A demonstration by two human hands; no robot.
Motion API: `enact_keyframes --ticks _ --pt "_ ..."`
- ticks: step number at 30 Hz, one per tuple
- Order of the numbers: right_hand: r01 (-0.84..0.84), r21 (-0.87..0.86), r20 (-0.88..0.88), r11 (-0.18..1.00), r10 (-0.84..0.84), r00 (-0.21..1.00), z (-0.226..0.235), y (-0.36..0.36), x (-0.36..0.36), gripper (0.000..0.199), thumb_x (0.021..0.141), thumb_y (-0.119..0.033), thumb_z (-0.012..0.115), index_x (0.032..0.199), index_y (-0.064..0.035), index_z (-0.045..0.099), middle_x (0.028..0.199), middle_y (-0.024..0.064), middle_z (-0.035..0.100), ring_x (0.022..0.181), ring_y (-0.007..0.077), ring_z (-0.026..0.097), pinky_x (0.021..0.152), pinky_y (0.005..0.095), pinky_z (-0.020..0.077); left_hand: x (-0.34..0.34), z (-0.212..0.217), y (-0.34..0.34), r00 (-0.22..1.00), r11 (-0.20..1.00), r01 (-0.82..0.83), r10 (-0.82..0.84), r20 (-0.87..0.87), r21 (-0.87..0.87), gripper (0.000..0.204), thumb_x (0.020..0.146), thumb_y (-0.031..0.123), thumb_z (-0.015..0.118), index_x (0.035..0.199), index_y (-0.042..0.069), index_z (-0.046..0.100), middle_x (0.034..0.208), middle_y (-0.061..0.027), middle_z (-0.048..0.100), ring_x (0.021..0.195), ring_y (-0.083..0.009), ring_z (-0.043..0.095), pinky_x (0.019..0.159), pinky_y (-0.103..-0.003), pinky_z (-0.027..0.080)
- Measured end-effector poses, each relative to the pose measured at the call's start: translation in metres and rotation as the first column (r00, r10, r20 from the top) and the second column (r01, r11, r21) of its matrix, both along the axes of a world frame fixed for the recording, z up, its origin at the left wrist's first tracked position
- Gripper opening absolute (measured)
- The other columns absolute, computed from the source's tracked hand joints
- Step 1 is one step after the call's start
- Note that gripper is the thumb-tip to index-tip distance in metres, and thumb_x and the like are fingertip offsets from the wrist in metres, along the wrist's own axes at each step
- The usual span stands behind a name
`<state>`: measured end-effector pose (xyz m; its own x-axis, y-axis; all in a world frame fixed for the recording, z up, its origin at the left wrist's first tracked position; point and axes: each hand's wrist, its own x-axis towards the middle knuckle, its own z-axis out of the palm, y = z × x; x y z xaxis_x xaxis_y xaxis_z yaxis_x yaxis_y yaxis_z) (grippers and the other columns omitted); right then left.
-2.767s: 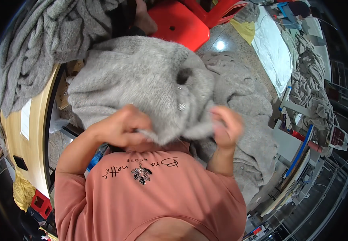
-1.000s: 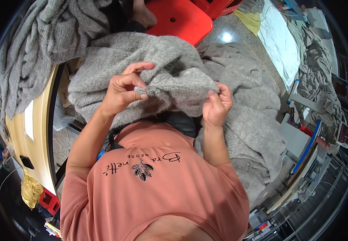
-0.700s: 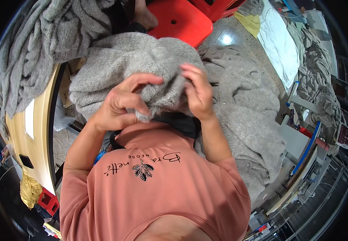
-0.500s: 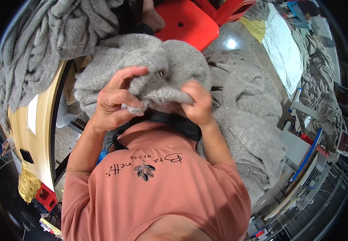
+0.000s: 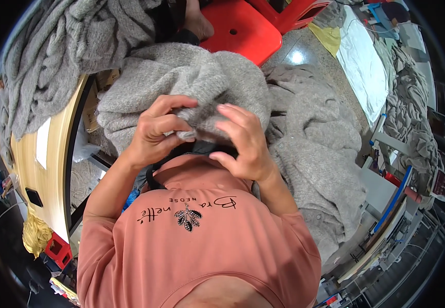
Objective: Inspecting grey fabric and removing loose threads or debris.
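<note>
A bulky grey knitted garment (image 5: 150, 66) lies bunched in my lap. My left hand (image 5: 162, 128) is closed, thumb and fingers pinching a small fold of the knit at its near edge. My right hand (image 5: 244, 141) is just to the right, fingers spread and thumb apart, with nothing in its grasp. Its fingertips are close to the garment; whether they touch it I cannot tell. Part of the fold lies hidden behind the left fingers.
More grey knitwear (image 5: 314, 138) is heaped at my right, and another pile (image 5: 73, 46) covers the far end of the wooden table (image 5: 45, 174) at left. A phone (image 5: 33, 197) lies on that table. A red stool (image 5: 240, 31) stands ahead, beside a bare foot (image 5: 198, 23).
My right hand has let go of the rolled knit edge and spread its fingers. The left hand has shifted slightly right, still pinching. The raised part of the garment has sunk and unrolled.
</note>
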<state>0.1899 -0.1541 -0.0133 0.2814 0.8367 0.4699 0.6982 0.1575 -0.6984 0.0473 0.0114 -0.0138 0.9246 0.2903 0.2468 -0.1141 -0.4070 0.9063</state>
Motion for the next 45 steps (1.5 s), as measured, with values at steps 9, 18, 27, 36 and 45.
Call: enact_keyframes --ticks 9,18,27,36,45 --pt "-0.204 -0.091 -0.789 0.975 0.054 0.612 -0.035 0.006 -0.004 0.005 0.085 -0.003 0.053 0.08 -0.0013 0.054 0.071 -0.0031 0.049 0.065 0.0035 0.043 0.056 0.0188 0.0353 0.012 0.0 0.003 0.967 0.987 0.102 -0.128 -0.222 -0.125 0.025 0.07 0.022 0.071 0.081 0.001 0.062 0.086 -0.0077 0.058 0.076 -0.018 0.055 0.066 -0.028 0.044" --pt "-0.378 0.014 -0.979 0.926 0.09 0.184 -0.043 0.009 -0.006 0.009 0.085 -0.008 0.055 0.09 -0.0015 0.052 0.079 -0.0031 0.05 0.07 0.0024 0.044 0.061 0.0159 0.0357 0.008 -0.023 -0.003 0.934 0.79 -0.097 -0.138 -0.33 -0.605 0.015 0.069 0.01 0.072 0.077 0.001 0.063 0.082 -0.005 0.061 0.071 -0.0103 0.054 0.063 -0.023 0.044" --pt "-0.378 0.001 -0.994 0.926 0.041 0.097 -0.045 0.011 -0.005 0.009 0.081 -0.001 0.055 0.09 0.0006 0.056 0.082 -0.0024 0.054 0.074 0.0039 0.047 0.067 0.0178 0.0381 0.0 -0.031 -0.005 0.942 0.563 -0.189 -0.127 -0.31 -0.805 0.007 0.073 0.003 0.068 0.076 0.001 0.062 0.068 0.0029 0.059 0.058 -0.002 0.048 0.05 -0.019 0.038" --pt "-0.112 -0.108 -0.81 0.988 -0.022 0.587 -0.047 0.017 -0.025 0.005 0.078 -0.002 0.062 0.078 -0.0019 0.057 0.066 -0.0038 0.052 0.065 0.0027 0.044 0.056 0.0184 0.0382 0.008 -0.03 -0.034 0.963 0.953 -0.269 0.268 0.027 0.142 0.015 0.067 -0.008 0.057 0.08 0.0 0.056 0.068 -0.0124 0.053 0.057 -0.0267 0.053 0.051 -0.032 0.042" --pt "-0.279 -0.089 -0.949 0.956 0.003 0.315 -0.056 0.011 -0.024 0.018 0.068 -0.003 0.073 0.066 -0.0034 0.055 0.062 -0.0042 0.052 0.059 0.0021 0.045 0.052 0.0184 0.0393 -0.007 -0.029 -0.027 0.998 0.988 0.0 -0.009 0.064 0.153 0.029 0.06 -0.01 0.052 0.087 0.0 0.057 0.066 -0.0103 0.054 0.054 -0.0247 0.054 0.047 -0.031 0.043"
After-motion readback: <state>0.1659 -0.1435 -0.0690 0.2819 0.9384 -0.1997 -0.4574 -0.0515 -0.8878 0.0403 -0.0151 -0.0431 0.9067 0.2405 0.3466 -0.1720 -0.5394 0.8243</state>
